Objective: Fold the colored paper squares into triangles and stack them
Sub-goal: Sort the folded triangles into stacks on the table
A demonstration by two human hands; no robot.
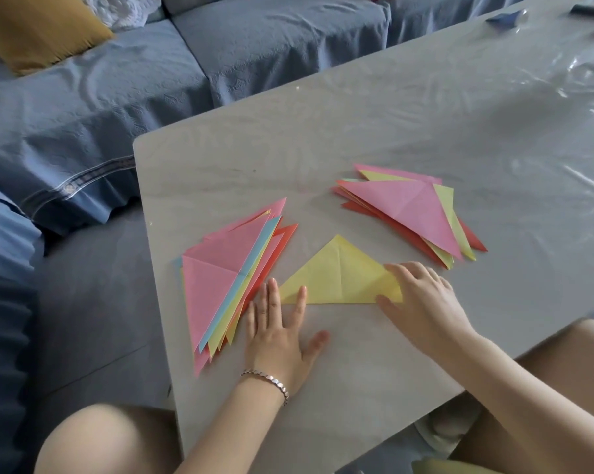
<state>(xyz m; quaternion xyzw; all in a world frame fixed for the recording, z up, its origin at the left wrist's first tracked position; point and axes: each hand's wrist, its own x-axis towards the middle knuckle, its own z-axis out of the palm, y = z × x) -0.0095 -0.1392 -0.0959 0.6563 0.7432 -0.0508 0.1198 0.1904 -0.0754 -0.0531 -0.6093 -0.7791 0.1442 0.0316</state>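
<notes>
Head view: yellow triangle (336,275) lies flat on counter (357,371) between both grips, long fold edge toward the person. L grip (278,333) is released, fingers straight & flat, tips touching the triangle's corner. R grip (425,302) is bent over the opposite corner w/ thumb at the fold edge; pinching or just pressing, can't tell. Pink-topped pile (217,289) sits just outboard of L grip, fanned out; second pile (411,206) lies beyond R grip, apart from it. Risks, imo: layers creep during creasing b/c only the corners are pinned, so edges mismatch. L grip's outer side could bump the fanned pile & spread it more.
</notes>
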